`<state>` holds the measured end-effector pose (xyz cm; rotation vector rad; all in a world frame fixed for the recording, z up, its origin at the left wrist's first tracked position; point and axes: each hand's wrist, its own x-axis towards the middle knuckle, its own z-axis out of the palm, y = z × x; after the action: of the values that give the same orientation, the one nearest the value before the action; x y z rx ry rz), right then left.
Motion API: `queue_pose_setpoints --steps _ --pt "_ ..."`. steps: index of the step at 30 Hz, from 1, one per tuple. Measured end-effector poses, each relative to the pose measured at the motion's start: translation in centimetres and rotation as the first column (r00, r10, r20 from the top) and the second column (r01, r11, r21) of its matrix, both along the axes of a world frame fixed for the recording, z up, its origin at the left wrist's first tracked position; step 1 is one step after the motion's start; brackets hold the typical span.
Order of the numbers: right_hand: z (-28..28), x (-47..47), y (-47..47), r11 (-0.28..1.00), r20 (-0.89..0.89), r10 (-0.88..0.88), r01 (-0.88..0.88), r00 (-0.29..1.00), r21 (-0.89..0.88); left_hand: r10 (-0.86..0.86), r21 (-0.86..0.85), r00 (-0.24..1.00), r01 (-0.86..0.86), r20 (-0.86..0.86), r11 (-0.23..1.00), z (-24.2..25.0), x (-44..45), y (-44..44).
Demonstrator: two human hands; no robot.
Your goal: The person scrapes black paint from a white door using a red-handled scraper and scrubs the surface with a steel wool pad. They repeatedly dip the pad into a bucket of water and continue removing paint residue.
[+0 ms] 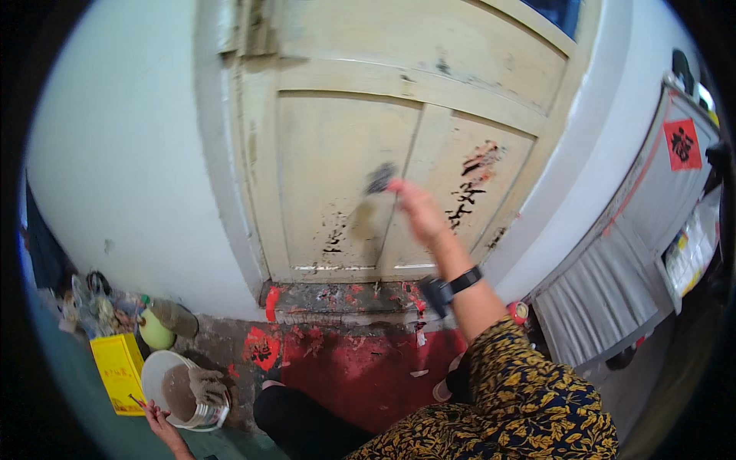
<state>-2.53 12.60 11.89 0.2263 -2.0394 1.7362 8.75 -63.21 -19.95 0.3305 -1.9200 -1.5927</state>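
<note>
My right hand (422,210) grips a dark grey scouring pad or scrubber (380,177), too blurred to name exactly. It is at the lower left panel of a cream painted wooden door (345,132). Black and reddish paper remnants (474,167) cling to the right panel, and smaller dark flecks (333,230) mark the left one. At the lower left my left hand (158,420) holds a small thin tool with a red part (138,401). Beside that hand stands a white plastic bucket (152,368) of murky brown water, with a grey cloth or glove (208,384) over its rim.
A yellow box (118,374), a pale green round container (154,328) and plastic bags (95,313) crowd the left wall. Red paper scraps (263,348) litter the doorstep (333,299) and red mat (356,391). A grey cabinet (604,293) with a red paper square (682,145) stands at right.
</note>
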Motion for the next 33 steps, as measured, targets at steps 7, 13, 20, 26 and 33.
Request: queue_pose_setpoints --steps 7,13,20,26,33 --pt "8.0 -2.3 15.3 0.325 -0.818 -0.51 0.94 0.267 0.103 -0.422 -0.145 0.89 0.4 -0.174 0.905 22.2 -7.4 24.0" --pt "7.7 -4.0 16.2 0.192 -0.84 -0.312 0.895 0.444 0.402 -0.723 -0.077 0.668 0.723 -0.176 0.686 27.3 -7.0 47.9" --pt "5.8 1.1 22.8 -0.018 -0.14 -0.99 0.997 -0.029 -0.078 -0.813 0.073 0.582 0.813 -0.035 0.578 21.2 -7.9 55.8" --pt "4.9 -3.2 17.7 0.215 -0.721 -0.63 0.957 0.289 0.196 -0.848 0.233 0.528 0.831 -0.047 0.505 18.9 -9.8 57.6" --pt "-6.7 -0.5 19.5 0.138 0.184 -0.972 0.988 0.148 -0.067 -0.824 0.054 0.566 0.823 -0.01 0.565 18.4 -9.5 57.3"
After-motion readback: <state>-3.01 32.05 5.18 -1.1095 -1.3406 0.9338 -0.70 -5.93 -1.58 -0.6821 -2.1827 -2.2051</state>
